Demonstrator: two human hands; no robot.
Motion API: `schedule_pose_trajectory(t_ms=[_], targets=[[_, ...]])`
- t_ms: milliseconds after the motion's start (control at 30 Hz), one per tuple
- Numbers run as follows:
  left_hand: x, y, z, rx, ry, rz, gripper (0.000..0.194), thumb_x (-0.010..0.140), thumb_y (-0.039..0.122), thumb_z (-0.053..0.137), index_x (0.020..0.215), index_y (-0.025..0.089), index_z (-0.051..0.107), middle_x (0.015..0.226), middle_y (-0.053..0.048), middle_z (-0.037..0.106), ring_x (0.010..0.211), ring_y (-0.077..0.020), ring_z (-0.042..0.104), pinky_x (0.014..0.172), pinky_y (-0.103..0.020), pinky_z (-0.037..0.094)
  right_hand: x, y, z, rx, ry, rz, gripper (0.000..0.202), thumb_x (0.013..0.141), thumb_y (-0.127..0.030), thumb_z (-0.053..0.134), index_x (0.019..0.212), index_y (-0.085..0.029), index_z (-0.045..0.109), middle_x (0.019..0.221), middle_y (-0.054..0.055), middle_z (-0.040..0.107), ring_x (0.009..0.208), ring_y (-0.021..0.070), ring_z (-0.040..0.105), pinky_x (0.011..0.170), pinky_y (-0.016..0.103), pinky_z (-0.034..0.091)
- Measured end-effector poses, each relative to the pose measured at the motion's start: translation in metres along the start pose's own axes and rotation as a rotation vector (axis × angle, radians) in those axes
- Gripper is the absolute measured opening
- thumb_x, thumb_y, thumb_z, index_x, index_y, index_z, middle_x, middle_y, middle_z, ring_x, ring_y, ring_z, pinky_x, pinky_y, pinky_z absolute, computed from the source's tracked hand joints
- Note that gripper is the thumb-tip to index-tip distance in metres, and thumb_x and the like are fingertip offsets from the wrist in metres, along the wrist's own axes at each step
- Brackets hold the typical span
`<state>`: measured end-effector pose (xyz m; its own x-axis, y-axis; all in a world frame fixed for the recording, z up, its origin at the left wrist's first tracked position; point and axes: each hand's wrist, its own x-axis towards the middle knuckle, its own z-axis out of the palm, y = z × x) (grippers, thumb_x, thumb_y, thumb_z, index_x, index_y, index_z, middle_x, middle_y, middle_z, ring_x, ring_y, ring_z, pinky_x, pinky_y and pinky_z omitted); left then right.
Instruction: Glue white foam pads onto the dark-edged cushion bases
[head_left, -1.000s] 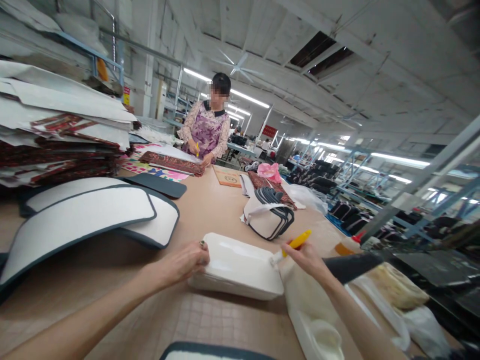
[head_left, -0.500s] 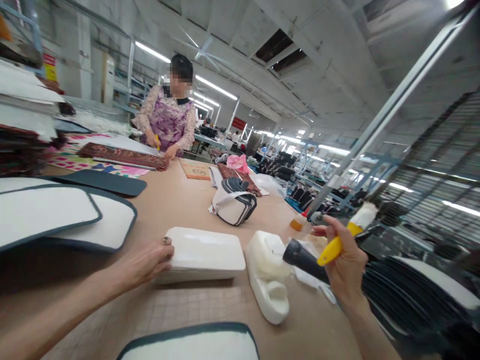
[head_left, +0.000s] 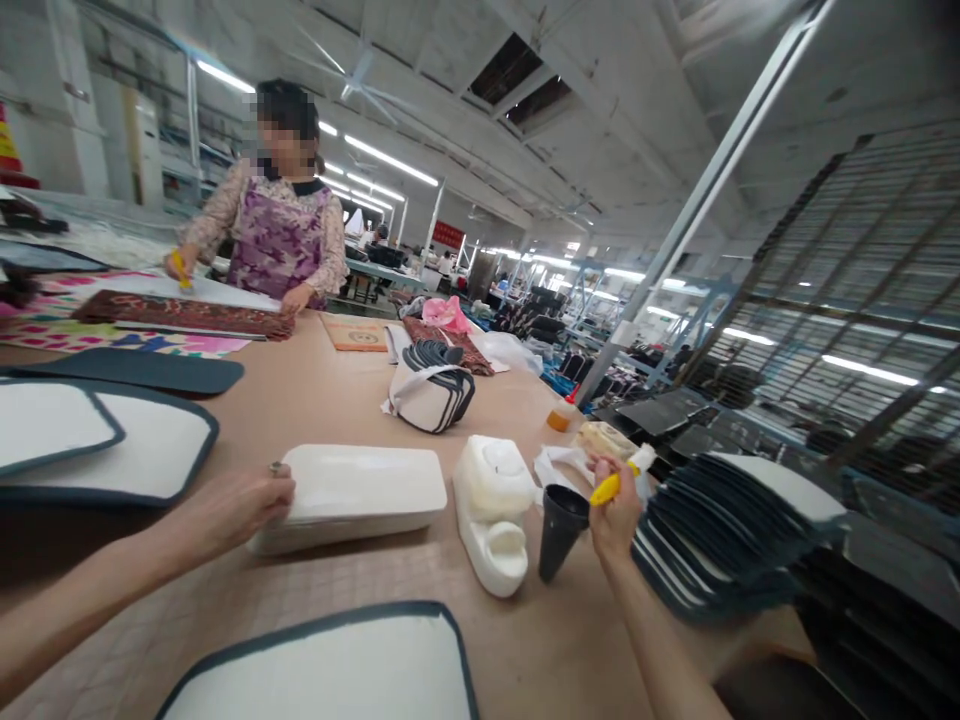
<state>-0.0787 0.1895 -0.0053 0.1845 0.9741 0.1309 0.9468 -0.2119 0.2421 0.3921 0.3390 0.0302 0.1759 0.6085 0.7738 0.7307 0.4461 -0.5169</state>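
Brush (head_left: pixel 616 484) pinched in my right hand (head_left: pixel 613 510), beside the black cone (head_left: pixel 559 530). My left hand (head_left: pixel 238 506) rests flat, fingers together, on the white pad (head_left: pixel 360 490) (surface appears bare) lying on the table (head_left: pixel 337 400); coating seemingly not started.

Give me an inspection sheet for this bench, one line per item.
Surface: tan worktable, crowded.
Job's things: white flat block; yellow-handled brush; dark cone cup, upright.
Clutter: white jug on its side; stack of dark-edged panels; white panels; small bundle of pieces.
Hands: left hand rests on the block's edge; right hand grips the brush beside the cup.
Cables: nothing seen.
Surroundings: a co-worker at the far end; metal racks.
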Motion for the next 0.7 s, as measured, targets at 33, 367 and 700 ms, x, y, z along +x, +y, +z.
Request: schedule_pose_trajectory(t_ms=[33,367,700], targets=[[-0.001,0.003,-0.002,0.021,-0.003,0.004,0.020,0.080,0.016,0.040,0.070,0.017,0.057,0.077,-0.005,0.060,0.070,-0.0209,0.057,0.061,-0.028,0.035,0.003,0.001,0.003,-0.010,0.018,0.014,0.045,0.088,-0.048,0.034,0.108,-0.015,0.055,0.093,0.012,0.065,0.086,0.0236,0.061,0.077,0.037,0.045],[-0.016,0.018,-0.007,0.062,-0.007,-0.029,0.012,0.081,0.014,0.052,0.072,0.018,0.058,0.086,-0.003,0.061,0.078,-0.0180,0.057,0.065,-0.025,0.036,0.016,-0.062,0.009,0.111,-0.289,-0.011,0.051,0.086,-0.050,0.038,0.127,-0.020,0.042,0.091,0.006,0.064,0.063,0.0178,0.060,0.073,0.036,0.045],[-0.022,0.014,-0.008,-0.069,0.034,0.012,0.014,0.080,0.010,0.056,0.068,0.017,0.060,0.082,-0.001,0.063,0.078,-0.0153,0.058,0.067,-0.023,0.035,-0.047,-0.198,0.093,0.554,-1.043,0.230,0.044,0.067,-0.058,0.059,0.078,-0.015,0.060,0.046,-0.005,0.043,0.042,0.0096,0.036,0.041,0.023,0.029]])
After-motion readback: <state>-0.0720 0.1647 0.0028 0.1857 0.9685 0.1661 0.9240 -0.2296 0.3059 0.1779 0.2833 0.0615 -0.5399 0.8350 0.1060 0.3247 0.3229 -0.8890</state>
